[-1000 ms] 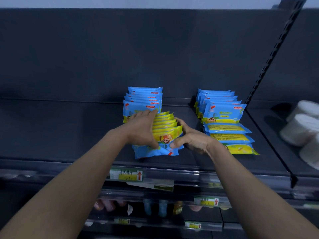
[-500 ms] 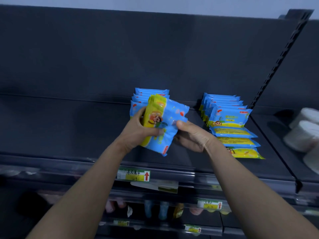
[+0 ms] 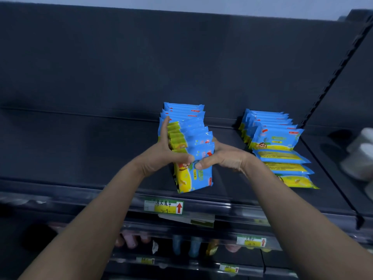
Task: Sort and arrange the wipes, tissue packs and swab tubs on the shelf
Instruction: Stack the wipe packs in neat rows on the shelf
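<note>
Since a second ago the packs have come up off the shelf and turned on edge, squeezed between the left hand and right hand before the back row. Uneven pressure could let the slick middle packs slide out.

Wipe packs sitting in two rows on the shelf

A held bundle of packs is hanging between the left hand and right hand, before the left row; the right row is standing beside it, with flat packs lying in front.
</note>
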Tool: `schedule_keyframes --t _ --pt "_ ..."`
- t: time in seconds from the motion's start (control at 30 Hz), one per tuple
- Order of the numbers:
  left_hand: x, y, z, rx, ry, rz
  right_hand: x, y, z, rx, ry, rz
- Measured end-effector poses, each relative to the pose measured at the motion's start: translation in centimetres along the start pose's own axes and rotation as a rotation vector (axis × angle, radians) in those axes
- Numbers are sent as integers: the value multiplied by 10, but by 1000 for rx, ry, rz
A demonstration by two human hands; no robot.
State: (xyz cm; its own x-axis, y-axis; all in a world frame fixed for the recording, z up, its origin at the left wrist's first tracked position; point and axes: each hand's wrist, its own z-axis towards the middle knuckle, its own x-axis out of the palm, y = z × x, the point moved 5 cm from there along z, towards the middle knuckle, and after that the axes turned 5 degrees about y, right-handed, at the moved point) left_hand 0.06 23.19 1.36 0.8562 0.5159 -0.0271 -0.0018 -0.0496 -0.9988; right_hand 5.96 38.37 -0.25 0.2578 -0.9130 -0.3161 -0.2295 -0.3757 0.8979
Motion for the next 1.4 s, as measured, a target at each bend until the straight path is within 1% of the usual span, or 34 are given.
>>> schedule_keyframes --t 0.07,0.17,0.27,0.33,0.4,0.43,0.5,0.57,0.7,0.77,0.83,0.87,0.97,1.07,1.17,1.27,1.33,1.4 --pt "-2 -5 -2 -7 -7 70 4 -4 2 40 28 -5" --pt "-3 -16 -4 -49 31 226 15 -8 0 45 79 20" --pt "-9 -28 0 -73 -12 433 19 -7 -1 23 54 51" --pt "-7 -31 1 -10 -49 451 20 -5 0 2 35 68" --pt "-2 -30 -2 76 -115 414 15 0 -2 2 -2 61" --pt "0 -28 -4 110 -148 377 11 6 -5 7 -27 24" --pt "1 -20 -6 145 -181 285 -1 21 -11 55 -79 -163" --pt "0 -11 -7 127 -178 244 -7 36 -17 119 -91 -337" --pt "-16 1 -13 55 -148 252 2 52 -13 141 -80 -544" --pt "-29 5 -19 -2 -120 298 12 59 -4 136 -90 -667" --pt "-39 10 -26 -86 -125 390 23 68 5 116 -111 -809" --pt "-41 14 -31 -115 -129 394 30 72 8 103 -128 -878" --pt "-36 30 -41 -88 -95 220 45 77 15 58 -145 -993" --pt "-35 36 -39 -64 -85 160 44 75 13 75 -118 -976" --pt "-38 36 -34 -99 -88 167 25 62 3 203 -83 -889" --pt "-32 37 -29 -101 -56 201 11 43 -12 289 -36 -641" --pt "-25 37 -24 -93 -28 200 8 34 -20 279 -48 -477" --pt "-16 39 -18 -93 17 193 4 27 -27 266 -91 -404"
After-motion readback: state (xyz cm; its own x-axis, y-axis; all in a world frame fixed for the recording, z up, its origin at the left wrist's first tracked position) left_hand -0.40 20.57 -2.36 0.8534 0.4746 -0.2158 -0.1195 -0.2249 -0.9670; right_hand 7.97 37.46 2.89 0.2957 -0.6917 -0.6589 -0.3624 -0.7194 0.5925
